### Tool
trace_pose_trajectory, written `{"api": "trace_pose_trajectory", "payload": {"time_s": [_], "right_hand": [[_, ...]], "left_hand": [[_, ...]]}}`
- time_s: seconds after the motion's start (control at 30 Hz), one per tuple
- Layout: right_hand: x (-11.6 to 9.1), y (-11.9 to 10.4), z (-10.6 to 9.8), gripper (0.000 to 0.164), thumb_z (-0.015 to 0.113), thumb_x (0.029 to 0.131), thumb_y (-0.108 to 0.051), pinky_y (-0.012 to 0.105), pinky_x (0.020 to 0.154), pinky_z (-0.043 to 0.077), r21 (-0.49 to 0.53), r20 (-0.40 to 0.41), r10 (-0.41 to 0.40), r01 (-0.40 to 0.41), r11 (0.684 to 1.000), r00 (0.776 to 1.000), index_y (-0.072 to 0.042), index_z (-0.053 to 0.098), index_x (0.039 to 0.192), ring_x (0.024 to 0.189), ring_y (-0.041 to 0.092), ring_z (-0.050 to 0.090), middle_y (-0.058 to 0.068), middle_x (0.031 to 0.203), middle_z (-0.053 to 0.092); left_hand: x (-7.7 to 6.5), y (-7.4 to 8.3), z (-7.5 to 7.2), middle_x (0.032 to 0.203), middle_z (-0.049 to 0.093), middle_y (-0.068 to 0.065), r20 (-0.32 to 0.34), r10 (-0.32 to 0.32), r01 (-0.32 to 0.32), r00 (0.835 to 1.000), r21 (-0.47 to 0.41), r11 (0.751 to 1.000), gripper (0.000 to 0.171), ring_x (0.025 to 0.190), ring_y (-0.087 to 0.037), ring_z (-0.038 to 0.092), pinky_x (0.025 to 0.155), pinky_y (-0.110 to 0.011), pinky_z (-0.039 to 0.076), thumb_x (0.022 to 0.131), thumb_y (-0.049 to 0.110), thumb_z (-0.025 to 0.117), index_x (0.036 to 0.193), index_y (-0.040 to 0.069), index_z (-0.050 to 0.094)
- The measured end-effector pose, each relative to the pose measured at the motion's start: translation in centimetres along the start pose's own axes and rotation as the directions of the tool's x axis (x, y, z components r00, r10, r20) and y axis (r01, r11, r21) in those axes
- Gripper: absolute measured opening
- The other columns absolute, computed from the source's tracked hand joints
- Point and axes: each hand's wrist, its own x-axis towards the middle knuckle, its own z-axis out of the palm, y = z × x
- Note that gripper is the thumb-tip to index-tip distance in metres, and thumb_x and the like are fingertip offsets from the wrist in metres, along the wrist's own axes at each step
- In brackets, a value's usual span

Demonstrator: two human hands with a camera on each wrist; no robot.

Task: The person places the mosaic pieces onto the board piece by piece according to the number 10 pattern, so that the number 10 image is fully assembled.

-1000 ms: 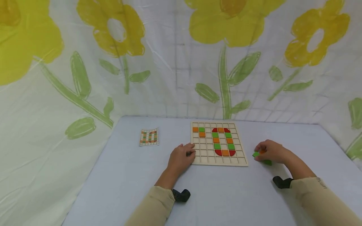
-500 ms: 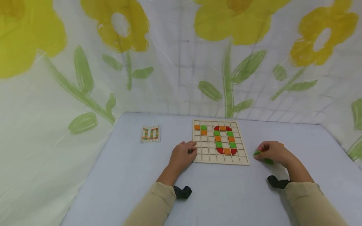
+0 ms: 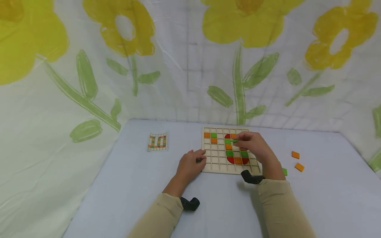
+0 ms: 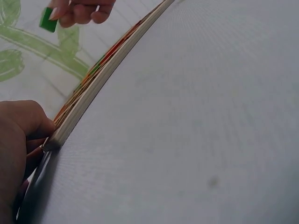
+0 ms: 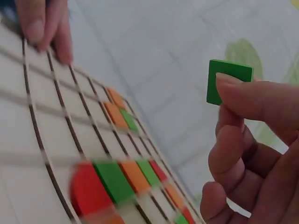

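Note:
My right hand (image 3: pixel 253 143) is over the upper part of the pale wooden grid board (image 3: pixel 215 162). It pinches a green square tile (image 5: pixel 212 86) between thumb and index finger, above the board. My left hand (image 3: pixel 191 165) rests at the board's left edge, its fingertips touching the edge. On the board, red, orange and green tiles form a rounded ring, with a red corner tile (image 3: pixel 231 160) at its lower left. The right hand covers the ring's upper right. An orange tile (image 3: pixel 206 135), a green tile (image 3: pixel 213 135) and another orange tile (image 3: pixel 214 140) sit at the board's upper left.
A small pattern card (image 3: pixel 157 142) lies left of the board on the white table (image 3: pixel 143 185). To the right lie two loose orange tiles (image 3: pixel 299 167) and a green tile (image 3: pixel 284 172), partly behind the right forearm. A flower-printed curtain (image 3: pixel 175 66) hangs behind the table.
My right hand has moved left from the loose tiles to over the board, carrying a green tile. The loose tiles at the right are now uncovered. My left hand stays at the board's edge.

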Motion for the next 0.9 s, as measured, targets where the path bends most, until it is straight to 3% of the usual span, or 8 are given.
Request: {"api": "trace_pose_trajectory", "payload": {"time_s": [0.13, 0.2, 0.33, 0.47, 0.63, 0.9], "right_hand": [[1.3, -0.2, 2.4, 0.03, 0.073, 0.089, -0.017, 0.033, 0.082, 0.06, 0.104, 0.029, 0.003, -0.006, 0.995, 1.0, 0.0, 0.066, 0.113, 0.085, 0.02, 0.068, -0.003, 0.094, 0.07], [1.9, -0.1, 3.1, 0.028, 0.074, 0.088, -0.017, 0.03, 0.078, 0.06, 0.088, 0.017, 0.006, -0.007, 0.996, 1.0, -0.003, 0.069, 0.111, 0.084, 0.02, 0.07, -0.001, 0.095, 0.072], [2.8, 0.1, 3.9, 0.023, 0.068, 0.089, -0.019, 0.03, 0.076, 0.058, -0.033, 0.0, -0.033, 0.033, 0.999, 0.999, -0.01, 0.073, 0.11, 0.089, 0.023, 0.066, 0.006, 0.108, 0.071], [3.5, 0.3, 4.4, 0.022, 0.063, 0.094, -0.023, 0.031, 0.073, 0.055, -0.206, 0.015, -0.099, 0.1, 0.974, 0.995, -0.014, 0.074, 0.111, 0.09, 0.024, 0.061, 0.008, 0.118, 0.068], [3.8, 0.0, 5.4, 0.019, 0.066, 0.093, -0.022, 0.035, 0.075, 0.056, -0.359, 0.015, -0.159, 0.154, 0.92, 0.987, -0.014, 0.069, 0.11, 0.091, 0.024, 0.064, 0.008, 0.11, 0.07], [3.9, 0.1, 6.8, 0.012, 0.07, 0.092, -0.023, 0.044, 0.082, 0.056, -0.496, -0.011, -0.167, 0.14, 0.857, 0.986, -0.015, 0.074, 0.1, 0.098, 0.026, 0.066, 0.005, 0.104, 0.073]], "left_hand": [[-0.1, -0.1, 0.2, 0.126, 0.068, 0.004, -0.002, 0.014, -0.014, 1.0, 0.001, 1.0, 0.015, 0.122, -0.011, 0.06, 0.117, -0.034, 0.036, 0.09, 0.016, 0.068, 0.098, 0.01, 0.079], [0.0, 0.0, 0.3, 0.125, 0.068, 0.003, -0.004, 0.03, -0.03, 1.0, 0.005, 1.0, 0.014, 0.122, -0.011, 0.061, 0.117, -0.035, 0.037, 0.09, 0.015, 0.068, 0.097, 0.01, 0.079], [0.2, 0.0, 0.2, 0.124, 0.069, 0.002, -0.014, 0.051, -0.05, 0.999, 0.018, 0.999, 0.013, 0.121, -0.012, 0.062, 0.116, -0.037, 0.039, 0.09, 0.014, 0.068, 0.095, 0.009, 0.079], [0.3, -0.1, 0.2, 0.124, 0.069, 0.002, -0.015, 0.038, -0.037, 0.999, 0.03, 0.999, 0.012, 0.121, -0.011, 0.062, 0.116, -0.036, 0.038, 0.089, 0.014, 0.069, 0.095, 0.01, 0.079], [0.4, -0.1, 0.0, 0.126, 0.068, 0.004, -0.002, 0.014, -0.014, 1.0, 0.025, 1.0, 0.013, 0.122, -0.009, 0.06, 0.117, -0.035, 0.037, 0.09, 0.015, 0.069, 0.098, 0.011, 0.079], [0.4, 0.0, 0.1, 0.126, 0.068, 0.003, 0.013, 0.013, -0.014, 1.0, 0.015, 1.0, 0.014, 0.123, -0.01, 0.06, 0.117, -0.036, 0.036, 0.09, 0.015, 0.07, 0.1, 0.01, 0.079]]}}
